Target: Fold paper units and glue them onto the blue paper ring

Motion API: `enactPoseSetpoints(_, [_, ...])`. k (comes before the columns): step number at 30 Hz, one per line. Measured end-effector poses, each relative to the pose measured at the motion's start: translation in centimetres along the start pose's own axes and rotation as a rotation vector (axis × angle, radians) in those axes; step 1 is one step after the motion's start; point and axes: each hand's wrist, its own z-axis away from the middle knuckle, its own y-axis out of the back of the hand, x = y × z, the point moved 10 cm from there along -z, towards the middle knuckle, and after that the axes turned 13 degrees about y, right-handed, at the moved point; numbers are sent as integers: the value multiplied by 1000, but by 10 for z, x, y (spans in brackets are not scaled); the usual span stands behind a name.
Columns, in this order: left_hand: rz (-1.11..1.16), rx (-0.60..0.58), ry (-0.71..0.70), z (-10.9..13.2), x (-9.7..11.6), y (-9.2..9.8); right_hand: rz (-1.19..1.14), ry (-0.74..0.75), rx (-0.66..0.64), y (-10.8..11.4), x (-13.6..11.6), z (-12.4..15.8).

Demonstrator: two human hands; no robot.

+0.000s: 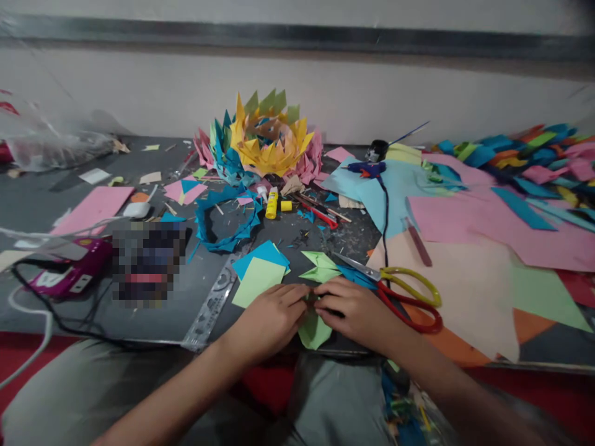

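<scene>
Near the table's front edge, my left hand and my right hand meet over a piece of light green paper. Fingers of both hands are closed on it, and they hide its upper part. Just beyond my fingertips lies a folded light green paper piece. Blue and green paper sheets are stacked by my left hand. Scissors with one yellow and one red handle loop lie beside my right hand, over some blue paper.
Paper crowns stand at the back, with a blue paper ring before them. A glue stick, a clear ruler, a glue gun, a magenta extension socket and a blurred-out phone lie about. Coloured sheets cover the right side.
</scene>
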Motion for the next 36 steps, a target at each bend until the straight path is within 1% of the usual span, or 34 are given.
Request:
enactPoseSetpoints(4, [-38,-11,-33,-1,3,-1,78,-27,-93,-4,-4,-6])
enactPoseSetpoints(6, [-69,-13,-57,-1,5,-1,103,-43,-114,-6,-5,-6])
enactPoseSetpoints(11, [-137,-71,-90,-1,8,-6,110,-49,-71,-4,-8,-2])
enactPoseSetpoints(14, [-163,-93,-112,-1,10,-8,101,-69,-80,-3,-7,-3])
enactPoseSetpoints(19, [-138,-117,-73,-1,7,-10,153,-149,-191,-8,-2,-11])
enactPoseSetpoints(22, [-129,-81,-55,-1,6,-7,199,-177,-224,-7,-2,-13])
enactPoseSetpoints(26, [-143,-21,-29,0,5,-4,170,-190,-190,-3,-6,-6])
enactPoseSetpoints(31, [-137,-13,7,-1,8,-2,188,-262,-163,2,-8,8])
enactPoseSetpoints(36, [-108,1,74,-3,10,3,212,-296,-154,7,-11,14])
